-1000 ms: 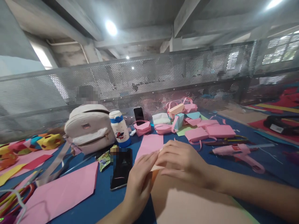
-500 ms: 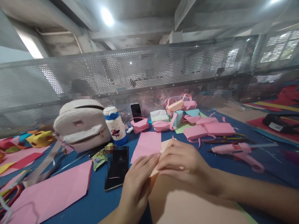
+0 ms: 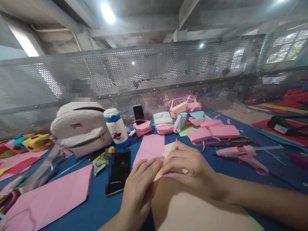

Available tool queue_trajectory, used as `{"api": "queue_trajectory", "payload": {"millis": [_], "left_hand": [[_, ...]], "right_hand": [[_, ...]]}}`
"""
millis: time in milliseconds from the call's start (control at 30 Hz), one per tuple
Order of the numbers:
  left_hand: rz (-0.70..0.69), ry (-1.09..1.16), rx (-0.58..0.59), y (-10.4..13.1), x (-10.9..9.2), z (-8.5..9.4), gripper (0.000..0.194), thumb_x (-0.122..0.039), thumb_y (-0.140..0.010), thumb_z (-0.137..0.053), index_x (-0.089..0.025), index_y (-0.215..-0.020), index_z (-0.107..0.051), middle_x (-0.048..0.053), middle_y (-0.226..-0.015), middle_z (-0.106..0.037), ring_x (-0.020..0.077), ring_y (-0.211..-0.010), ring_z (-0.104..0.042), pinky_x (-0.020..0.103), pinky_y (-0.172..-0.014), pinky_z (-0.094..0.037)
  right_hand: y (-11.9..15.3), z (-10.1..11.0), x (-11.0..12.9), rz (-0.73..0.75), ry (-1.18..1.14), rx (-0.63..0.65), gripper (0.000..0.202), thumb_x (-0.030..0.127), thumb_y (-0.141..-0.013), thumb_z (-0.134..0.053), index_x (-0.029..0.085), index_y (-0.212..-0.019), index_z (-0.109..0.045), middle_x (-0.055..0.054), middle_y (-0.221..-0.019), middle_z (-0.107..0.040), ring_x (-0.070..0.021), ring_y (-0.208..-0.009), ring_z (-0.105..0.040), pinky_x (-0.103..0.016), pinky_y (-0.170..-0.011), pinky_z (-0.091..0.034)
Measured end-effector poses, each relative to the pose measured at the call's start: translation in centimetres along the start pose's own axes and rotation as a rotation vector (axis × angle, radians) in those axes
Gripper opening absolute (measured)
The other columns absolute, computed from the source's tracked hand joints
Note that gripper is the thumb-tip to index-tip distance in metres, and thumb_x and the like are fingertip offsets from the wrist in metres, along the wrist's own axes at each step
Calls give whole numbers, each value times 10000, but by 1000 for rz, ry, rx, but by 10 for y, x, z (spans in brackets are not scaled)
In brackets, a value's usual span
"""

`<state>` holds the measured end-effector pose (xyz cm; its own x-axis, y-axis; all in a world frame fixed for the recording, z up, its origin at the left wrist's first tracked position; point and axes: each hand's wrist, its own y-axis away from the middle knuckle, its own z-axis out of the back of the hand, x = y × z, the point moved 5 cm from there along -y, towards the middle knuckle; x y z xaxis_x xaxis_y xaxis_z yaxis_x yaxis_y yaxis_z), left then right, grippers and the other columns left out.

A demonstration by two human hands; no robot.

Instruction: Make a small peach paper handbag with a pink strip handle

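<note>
Both hands meet over a folded piece of peach paper [image 3: 170, 148] in the middle of the blue table. My left hand [image 3: 141, 179] presses on its left side, fingers together. From the right, my right hand [image 3: 186, 168] grips the same paper with bent fingers, covering much of it. Below them lies a larger peach sheet [image 3: 192, 208], with a green edge showing at its lower right. A pink sheet [image 3: 151, 147] lies just beyond my left fingertips.
A black phone [image 3: 118, 173], a bottle [image 3: 117, 128] and a white backpack [image 3: 80, 128] stand or lie left. Pink paper boxes [image 3: 223, 131] and a pink glue gun [image 3: 243, 154] lie right. Scissors [image 3: 9, 200] are far left. A perforated metal screen [image 3: 144, 73] rises behind.
The view has shifted slightly, so the objects appear a little farther left and up. Both hands keep nearly the same hold on the peach paper.
</note>
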<state>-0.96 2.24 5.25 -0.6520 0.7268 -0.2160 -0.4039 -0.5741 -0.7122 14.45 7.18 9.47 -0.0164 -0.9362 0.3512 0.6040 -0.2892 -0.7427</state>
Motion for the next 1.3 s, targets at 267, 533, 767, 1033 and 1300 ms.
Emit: {"api": "queue_trajectory", "payload": {"millis": [267, 533, 767, 1033, 1300], "left_hand": [[5, -36, 10, -1, 0, 1, 453, -98, -996, -369, -219, -1424, -455, 99, -1369, -623, 197, -1259, -578, 340, -1055, -378], [1, -34, 13, -2, -2, 2, 411, -126, -1021, -344, -192, -1405, -474, 115, -1354, -629, 181, -1244, -584, 334, -1048, -379], [-13, -24, 13, -2, -4, 2, 414, -104, -1009, -344, -176, -1392, -484, 107, -1325, -646, 156, -1258, -567, 296, -1075, -331], [21, 10, 19, -4, -2, 2, 474, -72, -977, -370, -225, -1415, -470, 56, -1326, -646, 143, -1243, -571, 277, -1077, -319], [20, 32, 9, -5, -3, 3, 519, -34, -947, -378, -228, -1420, -466, 42, -1338, -635, 127, -1247, -563, 261, -1091, -301]], "right_hand": [[-1, 0, 1, -7, -1, -7, 77, 189, -921, -678, 223, -948, -743, -17, -875, -758, -187, -806, -572, -329, -744, -442], [-1, 1, -1, -7, 6, -22, 57, 197, -914, -693, 216, -928, -745, -17, -865, -759, -186, -806, -572, -331, -735, -448], [-2, 2, 1, 7, 5, -32, 65, 183, -914, -690, 219, -926, -743, -11, -850, -754, -183, -795, -568, -331, -725, -440], [-1, 4, -1, 2, 9, -31, 52, 179, -907, -697, 208, -898, -738, -12, -840, -744, -185, -796, -551, -334, -715, -425], [-2, 5, 0, 2, -6, -24, 56, 157, -904, -694, 201, -899, -728, -18, -841, -740, -187, -799, -557, -336, -724, -432]]}}
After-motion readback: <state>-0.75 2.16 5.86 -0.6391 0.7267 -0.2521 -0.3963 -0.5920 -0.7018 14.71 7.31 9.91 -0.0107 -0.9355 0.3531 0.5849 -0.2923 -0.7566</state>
